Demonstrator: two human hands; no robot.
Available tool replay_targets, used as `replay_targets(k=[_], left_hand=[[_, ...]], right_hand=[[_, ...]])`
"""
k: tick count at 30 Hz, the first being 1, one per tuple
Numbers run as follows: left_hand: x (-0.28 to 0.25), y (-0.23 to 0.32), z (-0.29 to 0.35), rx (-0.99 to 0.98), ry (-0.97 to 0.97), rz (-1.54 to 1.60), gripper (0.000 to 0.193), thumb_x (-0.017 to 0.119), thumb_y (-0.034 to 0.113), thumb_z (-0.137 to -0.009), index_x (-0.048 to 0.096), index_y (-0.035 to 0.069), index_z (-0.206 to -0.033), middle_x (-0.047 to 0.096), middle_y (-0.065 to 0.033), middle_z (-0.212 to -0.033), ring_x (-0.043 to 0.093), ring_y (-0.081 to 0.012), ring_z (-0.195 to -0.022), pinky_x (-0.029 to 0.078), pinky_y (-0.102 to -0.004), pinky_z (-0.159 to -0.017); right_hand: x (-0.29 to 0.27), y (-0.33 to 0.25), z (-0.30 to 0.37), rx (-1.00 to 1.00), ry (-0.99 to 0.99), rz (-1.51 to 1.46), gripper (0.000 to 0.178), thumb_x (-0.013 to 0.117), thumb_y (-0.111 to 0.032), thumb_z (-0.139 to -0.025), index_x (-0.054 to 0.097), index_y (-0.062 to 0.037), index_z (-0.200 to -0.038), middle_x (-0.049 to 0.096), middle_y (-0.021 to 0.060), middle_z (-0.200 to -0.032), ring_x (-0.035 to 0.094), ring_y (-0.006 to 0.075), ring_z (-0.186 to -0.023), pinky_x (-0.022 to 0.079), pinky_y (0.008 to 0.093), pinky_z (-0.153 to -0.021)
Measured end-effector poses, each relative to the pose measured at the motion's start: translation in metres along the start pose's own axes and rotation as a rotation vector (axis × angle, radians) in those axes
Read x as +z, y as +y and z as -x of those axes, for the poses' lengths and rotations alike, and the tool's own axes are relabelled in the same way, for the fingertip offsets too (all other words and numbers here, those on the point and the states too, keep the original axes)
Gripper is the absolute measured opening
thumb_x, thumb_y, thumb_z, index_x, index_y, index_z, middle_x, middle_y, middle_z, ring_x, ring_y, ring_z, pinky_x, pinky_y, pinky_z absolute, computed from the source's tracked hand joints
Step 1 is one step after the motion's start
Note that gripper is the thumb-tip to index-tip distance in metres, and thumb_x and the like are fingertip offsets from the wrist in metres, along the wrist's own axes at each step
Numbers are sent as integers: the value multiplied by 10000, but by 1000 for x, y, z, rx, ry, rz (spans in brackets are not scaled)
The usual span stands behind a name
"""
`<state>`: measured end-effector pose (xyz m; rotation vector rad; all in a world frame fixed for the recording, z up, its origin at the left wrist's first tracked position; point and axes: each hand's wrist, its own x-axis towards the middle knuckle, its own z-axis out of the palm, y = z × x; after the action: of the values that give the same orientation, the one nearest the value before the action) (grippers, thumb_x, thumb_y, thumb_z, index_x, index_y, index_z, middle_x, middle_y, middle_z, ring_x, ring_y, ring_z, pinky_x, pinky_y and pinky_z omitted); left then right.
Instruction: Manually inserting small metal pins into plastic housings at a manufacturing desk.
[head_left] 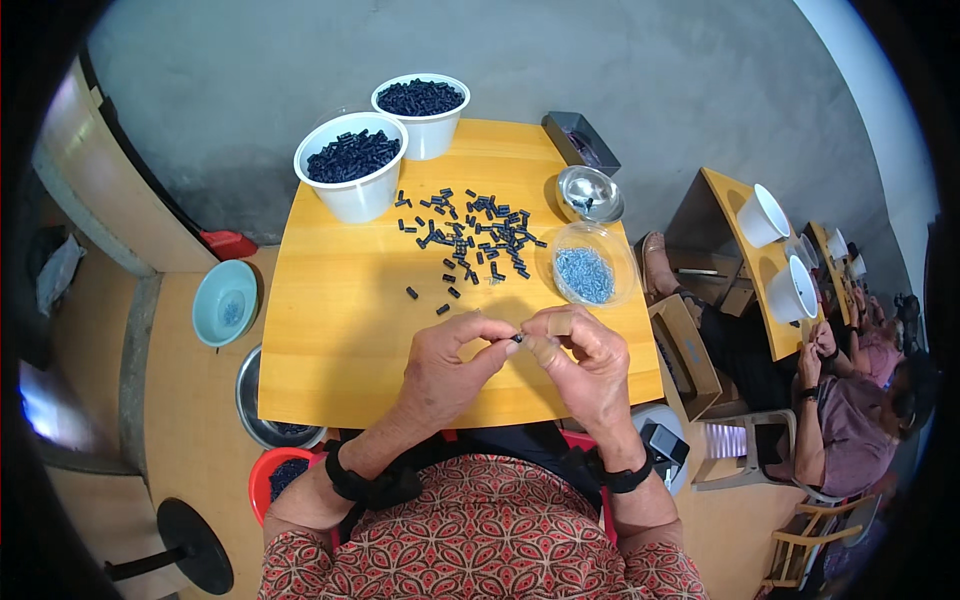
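L fingers (490,326), R fingers (546,324) pinched tight on sm. blk part (517,338) above yel. table (330,345)

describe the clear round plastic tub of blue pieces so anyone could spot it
Find the yellow wooden table before the person. At its right edge, just beyond the right hand, sits a round, clear plastic tub. Unlike the shiny metal bowl behind it, it is transparent and holds small pale blue pieces.
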<state>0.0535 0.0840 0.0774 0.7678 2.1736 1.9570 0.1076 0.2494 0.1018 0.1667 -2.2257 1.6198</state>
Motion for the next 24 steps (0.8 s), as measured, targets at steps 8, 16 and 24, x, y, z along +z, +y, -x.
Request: replay_targets(k=[8,16,24], left_hand=[[2,-1,3,-6,1,43,104,694,32,-847,692,3,-947,695,-52,-885,632,-112,-837,486,-250,-770],[-3,-4,4,91,-4,-123,113,702,37,-842,684,-4,-946,684,-53,-889,619,-111,-833,486,-251,-753],[-4,-15,6,-303,-65,415,129,692,84,-874,690,10,-980,668,-4,-920,597,-87,-865,473,-239,-799]], right_hand=[[-3,-5,3,-10,-9,82,124,644,55,-827,670,12,-941,679,97,-898,650,176,-833,505,282,-736],[0,-10,-1,-182,-114,295,152,649,64,-798,659,25,-945,675,130,-891,661,226,-811,521,315,-709],[5,-2,6,-209,-15,331,209,721,30,-756,654,19,-954,648,127,-901,645,273,-839,522,342,-727]])
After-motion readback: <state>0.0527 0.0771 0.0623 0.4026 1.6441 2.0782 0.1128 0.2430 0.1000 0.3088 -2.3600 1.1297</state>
